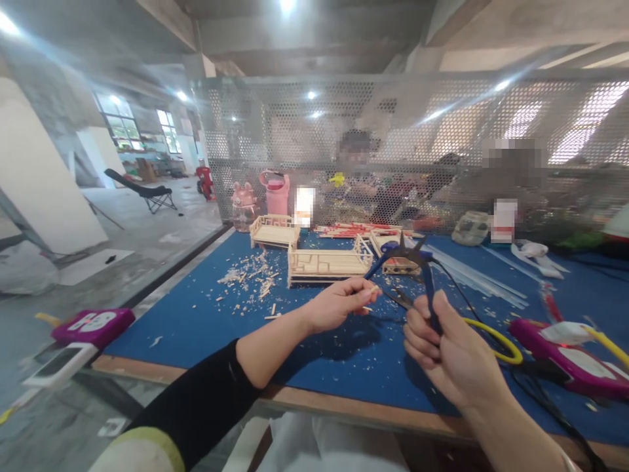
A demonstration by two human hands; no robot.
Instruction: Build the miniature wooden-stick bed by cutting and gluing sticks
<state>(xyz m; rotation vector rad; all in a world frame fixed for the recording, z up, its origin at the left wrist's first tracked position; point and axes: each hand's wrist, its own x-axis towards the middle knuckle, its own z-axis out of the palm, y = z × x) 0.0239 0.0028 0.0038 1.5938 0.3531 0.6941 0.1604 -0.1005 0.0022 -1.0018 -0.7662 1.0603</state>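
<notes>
Beyond, package (pixel 504 213) markings blurred; right fingers (pixel 421 328) grip pliers (pixel 409 254).

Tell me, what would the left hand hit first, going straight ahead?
The left hand would probably meet the blue-handled pliers in the right hand, though depth is unclear.

The left grip (pixel 339 305) pinches a wooden stick (pixel 375 289), the right grip (pixel 445 341) holds blue-handled pliers (pixel 413 254)

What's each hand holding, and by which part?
Right hand: blue-handled pliers, by one handle. Left hand: a small wooden stick, near its visible tip.
</notes>
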